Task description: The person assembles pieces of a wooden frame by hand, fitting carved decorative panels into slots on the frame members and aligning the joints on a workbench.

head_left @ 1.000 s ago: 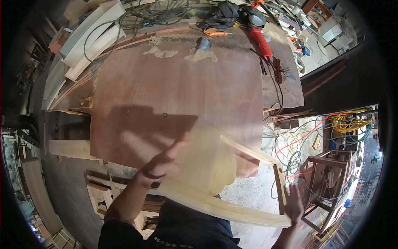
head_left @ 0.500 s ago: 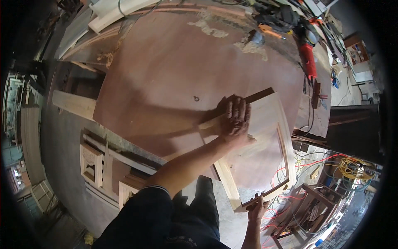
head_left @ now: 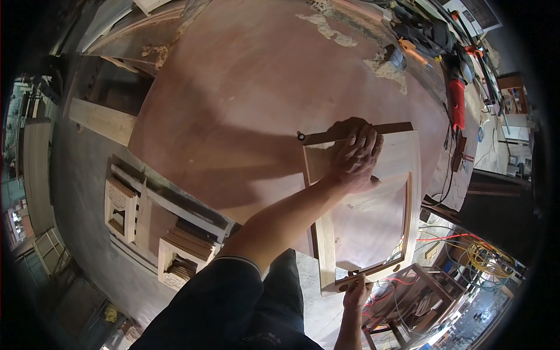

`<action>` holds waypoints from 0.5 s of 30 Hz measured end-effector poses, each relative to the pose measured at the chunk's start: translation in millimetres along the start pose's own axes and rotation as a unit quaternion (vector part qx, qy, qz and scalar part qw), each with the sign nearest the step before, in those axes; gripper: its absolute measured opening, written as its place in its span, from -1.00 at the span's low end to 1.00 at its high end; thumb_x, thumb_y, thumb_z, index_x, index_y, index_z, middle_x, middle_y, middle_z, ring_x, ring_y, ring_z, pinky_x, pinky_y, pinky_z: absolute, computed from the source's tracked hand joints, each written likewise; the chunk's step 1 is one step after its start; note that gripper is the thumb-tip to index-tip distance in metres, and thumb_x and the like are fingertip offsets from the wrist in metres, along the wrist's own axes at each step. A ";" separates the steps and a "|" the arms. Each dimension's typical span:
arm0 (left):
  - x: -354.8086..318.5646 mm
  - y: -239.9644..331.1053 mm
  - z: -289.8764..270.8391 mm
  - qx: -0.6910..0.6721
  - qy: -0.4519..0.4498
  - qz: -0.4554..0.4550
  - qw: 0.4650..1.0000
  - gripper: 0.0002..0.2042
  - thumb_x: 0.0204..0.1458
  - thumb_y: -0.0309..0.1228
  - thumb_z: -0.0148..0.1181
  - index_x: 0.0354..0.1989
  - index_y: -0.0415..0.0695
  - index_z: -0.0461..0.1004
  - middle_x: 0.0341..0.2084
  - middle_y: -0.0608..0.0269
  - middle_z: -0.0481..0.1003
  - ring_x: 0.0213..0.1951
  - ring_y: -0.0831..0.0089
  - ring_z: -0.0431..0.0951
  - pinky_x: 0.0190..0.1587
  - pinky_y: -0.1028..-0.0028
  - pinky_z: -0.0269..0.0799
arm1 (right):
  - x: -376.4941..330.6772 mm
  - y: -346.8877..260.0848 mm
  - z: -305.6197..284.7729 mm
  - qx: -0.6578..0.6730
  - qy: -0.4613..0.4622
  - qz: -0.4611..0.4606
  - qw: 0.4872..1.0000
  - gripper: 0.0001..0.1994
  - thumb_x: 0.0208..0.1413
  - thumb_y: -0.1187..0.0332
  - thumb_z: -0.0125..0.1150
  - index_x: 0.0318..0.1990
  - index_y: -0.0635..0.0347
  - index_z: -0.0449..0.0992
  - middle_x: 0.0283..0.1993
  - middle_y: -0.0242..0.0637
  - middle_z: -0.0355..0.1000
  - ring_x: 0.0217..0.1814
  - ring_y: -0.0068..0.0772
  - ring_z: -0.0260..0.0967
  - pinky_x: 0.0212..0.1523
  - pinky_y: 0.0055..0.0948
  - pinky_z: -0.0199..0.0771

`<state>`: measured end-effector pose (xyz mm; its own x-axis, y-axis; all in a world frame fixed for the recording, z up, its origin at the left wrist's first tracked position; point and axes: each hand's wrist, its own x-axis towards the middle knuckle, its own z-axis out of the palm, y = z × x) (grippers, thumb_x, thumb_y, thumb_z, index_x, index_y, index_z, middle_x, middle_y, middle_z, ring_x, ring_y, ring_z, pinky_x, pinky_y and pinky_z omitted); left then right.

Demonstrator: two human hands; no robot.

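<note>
Carved wooden pieces (head_left: 121, 198) are between eight and nine o'clock, left of the broad reddish-brown surface (head_left: 251, 87). The hands are apart on one pale wooden frame (head_left: 396, 154) near four o'clock, over the surface's near edge: the left hand (head_left: 357, 154) lies spread on its wide rail at the frame's twelve, the right hand (head_left: 356, 290) grips its rail at six. A red power tool (head_left: 458, 105) lies at two o'clock.

- Dim room; I note bright glare at far lower right.
- Broad, soft shadows left of the wooden frame (head_left: 396, 157), across the tabletop (head_left: 251, 76).
- Centre legible; outer edges bowed, rim black.
</note>
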<state>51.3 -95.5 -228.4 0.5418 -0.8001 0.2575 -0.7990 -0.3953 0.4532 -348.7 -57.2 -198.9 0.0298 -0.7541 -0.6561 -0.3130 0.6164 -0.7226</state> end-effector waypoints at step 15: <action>7.0 -13.8 0.2 -0.018 0.027 0.004 0.999 0.01 -0.29 0.15 0.43 0.34 -0.29 0.33 0.31 -0.15 0.27 0.39 -0.04 0.20 0.51 0.03 -0.05 | -13.7 -8.6 27.9 -0.022 0.039 0.035 0.998 -0.76 0.39 0.26 0.17 0.03 0.12 0.28 -0.30 -0.29 0.41 -0.40 -0.47 0.37 -0.49 -0.48 0.45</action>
<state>66.1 -95.7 -233.1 0.5499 -0.7768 0.3070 -0.7941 -0.3724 0.4804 -319.9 -45.8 -189.8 -0.0669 -0.7261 -0.6843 -0.3531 0.6587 -0.6644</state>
